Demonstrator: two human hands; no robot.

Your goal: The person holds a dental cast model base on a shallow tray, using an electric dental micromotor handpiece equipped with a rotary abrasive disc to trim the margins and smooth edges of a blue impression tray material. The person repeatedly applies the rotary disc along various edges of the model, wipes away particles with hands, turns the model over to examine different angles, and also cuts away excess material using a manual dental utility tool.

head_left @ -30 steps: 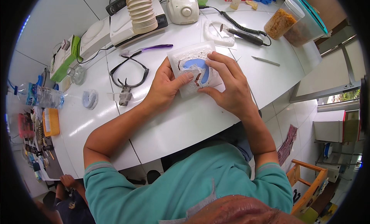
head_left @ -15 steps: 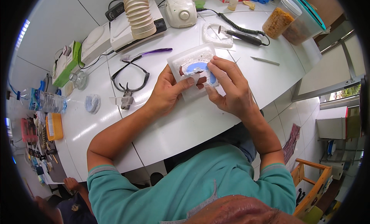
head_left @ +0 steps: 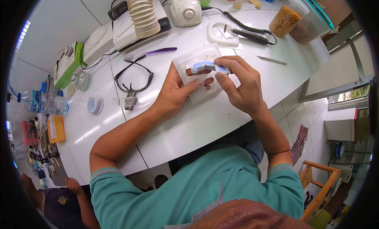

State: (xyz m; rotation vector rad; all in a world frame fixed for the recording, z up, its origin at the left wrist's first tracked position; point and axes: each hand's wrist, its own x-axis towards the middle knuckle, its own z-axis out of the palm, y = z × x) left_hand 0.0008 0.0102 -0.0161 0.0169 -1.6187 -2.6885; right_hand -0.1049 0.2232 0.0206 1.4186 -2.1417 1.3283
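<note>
My left hand (head_left: 173, 95) is closed on the left edge of a whitish, translucent rectangular mould (head_left: 205, 51), its thumb over the face. Fingers behind the mould show through its central opening. My right hand (head_left: 242, 85) pinches a blue and white dental-arch piece (head_left: 203, 66) at its right end, thumb below and fingers above. Tilted, the piece sits over the upper part of the opening. Whether it still touches the mould, I cannot tell. Black-framed glasses (head_left: 150, 79) with a clip-on lens and purple temple lie left of my left hand.
A rotary handpiece (head_left: 252, 36) lies beside a white horseshoe-shaped cast (head_left: 227, 41). Right of my hands is a metal knife-like tool (head_left: 272, 60). A pale blue-white cast (head_left: 95, 105) and a water bottle (head_left: 49, 103) are at left. A co-worker's hand (head_left: 73, 185) shows lower left.
My right hand has tipped the blue and white piece up, so its edge now faces me and more of the opening shows. The mould has barely moved. The co-worker has shifted at lower left.
</note>
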